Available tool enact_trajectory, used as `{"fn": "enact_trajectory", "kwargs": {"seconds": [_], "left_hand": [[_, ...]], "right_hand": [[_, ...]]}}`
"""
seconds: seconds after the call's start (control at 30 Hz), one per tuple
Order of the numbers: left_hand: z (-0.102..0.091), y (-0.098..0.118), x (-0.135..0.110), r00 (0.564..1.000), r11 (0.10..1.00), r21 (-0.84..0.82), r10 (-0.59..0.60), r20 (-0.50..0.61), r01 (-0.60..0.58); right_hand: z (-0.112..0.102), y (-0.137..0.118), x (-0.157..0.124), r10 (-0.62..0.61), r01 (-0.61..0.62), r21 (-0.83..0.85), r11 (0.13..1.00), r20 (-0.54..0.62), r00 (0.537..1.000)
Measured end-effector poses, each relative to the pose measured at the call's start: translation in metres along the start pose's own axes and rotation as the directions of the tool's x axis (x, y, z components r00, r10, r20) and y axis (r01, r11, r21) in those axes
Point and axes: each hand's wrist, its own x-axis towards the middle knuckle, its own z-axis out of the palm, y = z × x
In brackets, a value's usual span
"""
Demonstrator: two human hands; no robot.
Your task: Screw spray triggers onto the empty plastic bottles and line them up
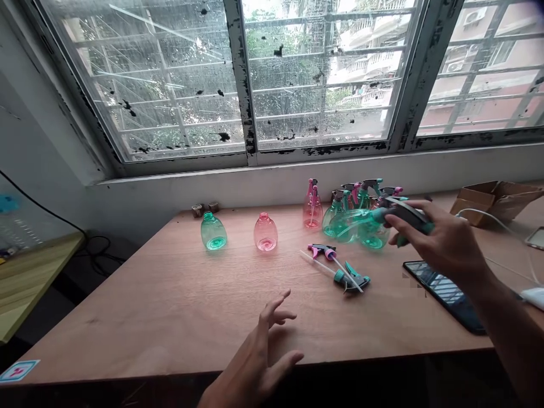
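My right hand point(446, 241) is closed around the dark trigger head of a green spray bottle point(353, 224). The bottle is tipped on its side, its clear green body pointing left in front of a group of spray bottles. Low over the front of the table, my left hand point(263, 351) is open with its fingers apart and holds nothing. Beyond it stand an open-necked green bottle point(213, 232) and an open-necked pink bottle point(266, 233). Two loose spray heads, one pink and black point(323, 250), one teal and black point(352, 281), lie with their tubes crossing.
Pink spray bottles point(313, 212) and green ones stand upright near the wall. On the right are a black tablet point(446, 294), an open cardboard box point(495, 201), a white cable point(488, 214) and a phone point(536, 238). Small dark blocks point(198, 211) sit at the back edge.
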Motion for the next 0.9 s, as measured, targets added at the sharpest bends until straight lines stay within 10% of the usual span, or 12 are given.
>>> {"fn": "enact_trajectory", "kwargs": {"seconds": [0.23, 0.5, 0.77, 0.9], "left_hand": [[-0.002, 0.003, 0.002, 0.993, 0.999, 0.010, -0.032, 0.116, 0.031], [-0.008, 0.014, 0.011, 0.981, 0.996, 0.093, -0.019, 0.192, 0.001], [-0.006, 0.024, 0.020, 0.973, 0.984, 0.128, 0.099, 0.210, -0.127], [-0.006, 0.025, 0.020, 0.970, 0.982, 0.147, 0.088, 0.225, -0.123]], "right_hand": [[0.044, 0.033, 0.061, -0.017, 0.074, -0.189, 0.979, 0.286, 0.958], [0.059, 0.042, 0.081, -0.052, 0.133, -0.398, 0.908, 0.209, 0.977], [0.055, 0.018, 0.005, -0.349, 0.285, -0.398, 0.872, -0.097, 0.932], [0.079, 0.015, -0.061, -0.264, 0.308, -0.265, 0.914, 0.188, 0.946]]}}
